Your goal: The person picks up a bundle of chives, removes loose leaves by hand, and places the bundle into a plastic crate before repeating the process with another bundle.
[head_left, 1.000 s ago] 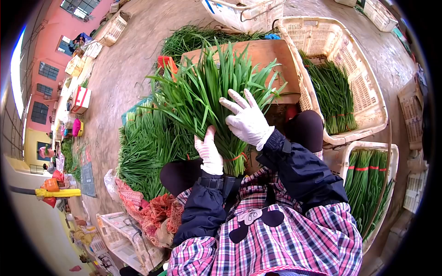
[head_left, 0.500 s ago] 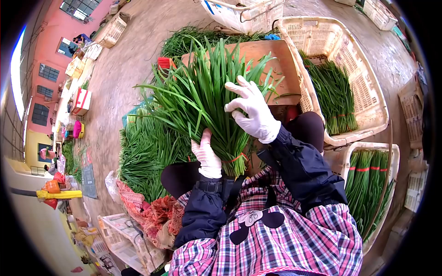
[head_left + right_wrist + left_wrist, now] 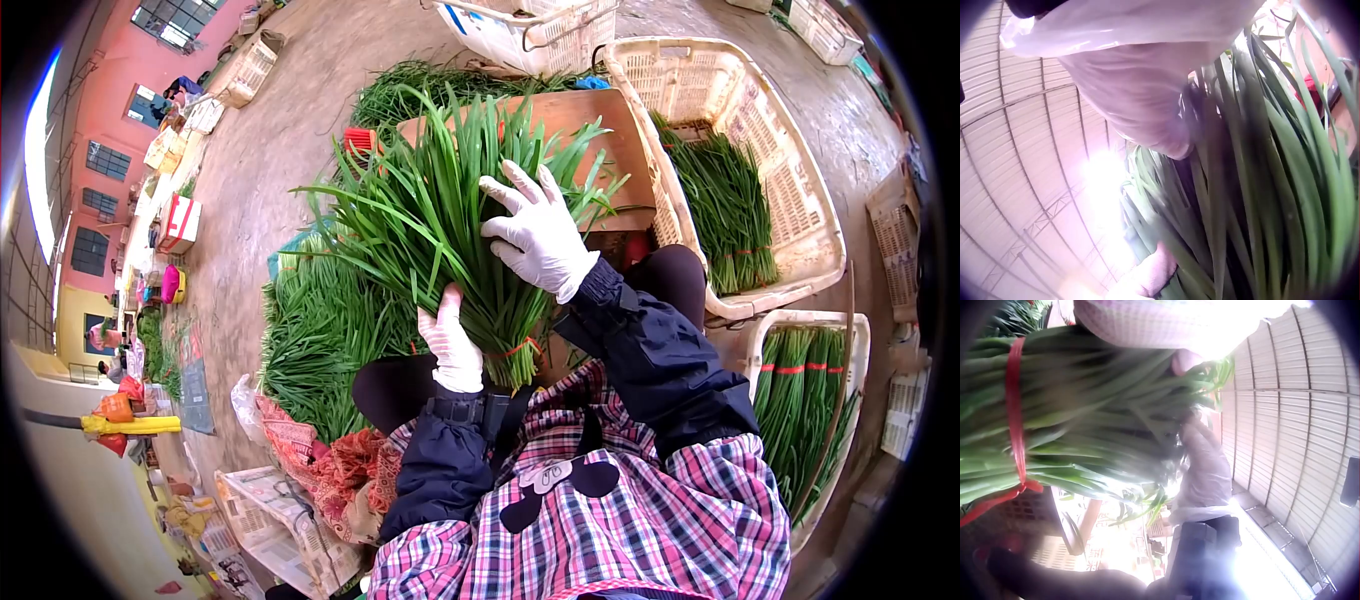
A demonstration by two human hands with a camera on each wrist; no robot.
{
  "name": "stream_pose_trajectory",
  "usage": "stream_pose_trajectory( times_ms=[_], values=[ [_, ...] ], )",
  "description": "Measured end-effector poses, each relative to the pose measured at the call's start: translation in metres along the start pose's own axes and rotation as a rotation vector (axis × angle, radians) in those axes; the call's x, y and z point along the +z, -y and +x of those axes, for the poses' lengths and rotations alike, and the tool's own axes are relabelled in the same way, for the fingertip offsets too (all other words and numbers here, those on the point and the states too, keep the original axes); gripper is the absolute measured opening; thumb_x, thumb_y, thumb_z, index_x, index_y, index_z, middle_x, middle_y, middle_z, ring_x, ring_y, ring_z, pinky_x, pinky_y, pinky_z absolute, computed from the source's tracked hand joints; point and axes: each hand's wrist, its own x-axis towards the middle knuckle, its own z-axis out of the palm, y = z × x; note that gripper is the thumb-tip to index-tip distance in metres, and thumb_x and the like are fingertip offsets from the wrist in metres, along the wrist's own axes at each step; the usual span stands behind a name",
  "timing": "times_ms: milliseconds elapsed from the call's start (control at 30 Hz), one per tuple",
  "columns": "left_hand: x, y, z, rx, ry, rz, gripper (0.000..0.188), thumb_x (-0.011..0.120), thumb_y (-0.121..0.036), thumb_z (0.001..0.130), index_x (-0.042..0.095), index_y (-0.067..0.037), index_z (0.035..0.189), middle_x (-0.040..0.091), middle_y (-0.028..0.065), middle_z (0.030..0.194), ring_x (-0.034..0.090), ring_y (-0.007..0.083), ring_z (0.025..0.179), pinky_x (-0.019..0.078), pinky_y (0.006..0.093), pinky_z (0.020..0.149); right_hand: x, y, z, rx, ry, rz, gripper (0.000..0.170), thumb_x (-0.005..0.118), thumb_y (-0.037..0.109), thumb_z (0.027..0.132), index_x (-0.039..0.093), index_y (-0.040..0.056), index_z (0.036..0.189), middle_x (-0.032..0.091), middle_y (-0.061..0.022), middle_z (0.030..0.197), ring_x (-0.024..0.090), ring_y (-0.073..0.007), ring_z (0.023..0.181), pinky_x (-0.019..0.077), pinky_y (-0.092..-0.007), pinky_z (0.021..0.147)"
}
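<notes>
A thick bunch of green chives [image 3: 440, 215] stands upright over the lap, tied near its base with a red band [image 3: 522, 346]. My gloved left hand [image 3: 455, 345] grips the bunch from the left side, just above the band; its thumb lies along the leaves. On the right side, my gloved right hand [image 3: 545, 240] rests its spread, slightly bent fingers against the upper leaves. In the left wrist view the red band [image 3: 1015, 412] circles the stems. The right wrist view has leaves close under the right hand [image 3: 1141, 87], its fingertips partly hidden among them.
Loose chives [image 3: 335, 320] lie piled to the left, by a patterned red cloth [image 3: 350, 465]. A board [image 3: 600, 130] lies ahead. To the right stand a large crate [image 3: 800, 190] with tied chives and a smaller crate [image 3: 852, 370] with more bunches.
My right hand drew its fingers in and shifted right, then spread them against the leaves again. The leaf tops lean and fan a little differently. My left hand keeps its grip.
</notes>
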Motion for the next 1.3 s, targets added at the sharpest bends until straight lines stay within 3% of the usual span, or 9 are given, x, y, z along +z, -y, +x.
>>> stream_pose_trajectory(
  times_ms=[267,600,733,767,867,900,1033,1300],
  values=[
    [0.009,-0.008,-0.005,-0.035,-0.012,-0.085,0.046,0.064,-0.011,0.088,0.053,-0.004,0.131,0.06,0.0059,0.122,0.058,0.0197,0.107,0.046,0.0349,0.096,-0.001,-0.003,0.004,-0.008,0.045,0.051,0.019,0.073,0.023,0.072,0.069,0.0155,0.089,0.051,-0.0105,0.136,0.03,-0.0362,0.139,0.0195,-0.0634,0.112],
    [0.0,0.001,-0.001,-0.013,0.032,0.026,0.038,0.059,-0.015,0.092,0.055,-0.003,0.127,0.061,0.0097,0.121,0.06,0.0205,0.106,0.0476,0.0359,0.095,0.007,0.002,0.003,-0.044,-0.011,0.051,0.005,0.067,0.016,0.068,0.066,0.0144,0.073,0.054,-0.0123,0.132,0.032,-0.0383,0.138,0.0176,-0.0667,0.11],
    [0.006,0.0,-0.001,-0.037,0.005,-0.118,0.044,0.065,-0.015,0.087,0.054,-0.003,0.128,0.062,0.0084,0.119,0.06,0.021,0.102,0.0479,0.0355,0.092,0.013,0.002,0.0,0.03,-0.02,0.053,0.008,0.066,0.013,0.068,0.064,0.0142,0.075,0.054,-0.0117,0.133,0.033,-0.0378,0.138,0.0172,-0.0671,0.11],
    [0.005,0.001,-0.001,-0.033,-0.003,-0.132,0.048,0.068,-0.016,0.085,0.053,-0.003,0.129,0.062,0.0078,0.119,0.059,0.0207,0.1,0.0479,0.0349,0.091,0.016,0.001,-0.001,0.049,-0.009,0.039,0.014,0.065,0.011,0.069,0.063,0.0148,0.082,0.052,-0.0103,0.136,0.032,-0.0379,0.138,0.017,-0.0665,0.111],
    [-0.001,0.004,0.002,-0.02,-0.01,-0.058,0.047,0.068,-0.016,0.085,0.053,-0.004,0.129,0.061,0.0076,0.119,0.059,0.0205,0.1,0.0479,0.0349,0.091,0.019,0.001,-0.003,0.066,-0.103,0.084,0.022,0.062,0.008,0.067,0.064,0.0135,0.088,0.054,-0.0108,0.132,0.035,-0.0368,0.136,0.0181,-0.0657,0.11],
    [0.001,0.003,0.001,-0.031,-0.006,-0.074,0.048,0.068,-0.016,0.086,0.053,-0.004,0.129,0.062,0.0077,0.119,0.059,0.0203,0.1,0.0479,0.0347,0.091,0.018,0.0,-0.003,0.063,-0.088,0.082,0.03,0.063,0.009,0.068,0.066,0.0165,0.097,0.052,-0.0095,0.135,0.035,-0.0365,0.137,0.0171,-0.0655,0.111],
    [0.004,0.0,-0.001,-0.054,0.003,-0.105,0.047,0.068,-0.017,0.086,0.054,-0.003,0.129,0.062,0.0078,0.118,0.059,0.0199,0.1,0.0477,0.0339,0.091,0.013,0.002,-0.003,0.0,-0.017,0.065,0.035,0.068,0.013,0.07,0.068,0.0212,0.104,0.05,-0.0081,0.137,0.033,-0.0352,0.138,0.0178,-0.0654,0.111],
    [0.0,0.003,0.0,-0.037,-0.011,-0.06,0.046,0.067,-0.017,0.086,0.054,-0.003,0.128,0.062,0.0075,0.118,0.059,0.0196,0.101,0.047,0.0335,0.092,0.007,-0.001,0.001,-0.046,0.04,0.082,0.022,0.074,0.021,0.07,0.068,0.0185,0.091,0.049,-0.0084,0.139,0.03,-0.036,0.14,0.0171,-0.0659,0.111]
  ],
)
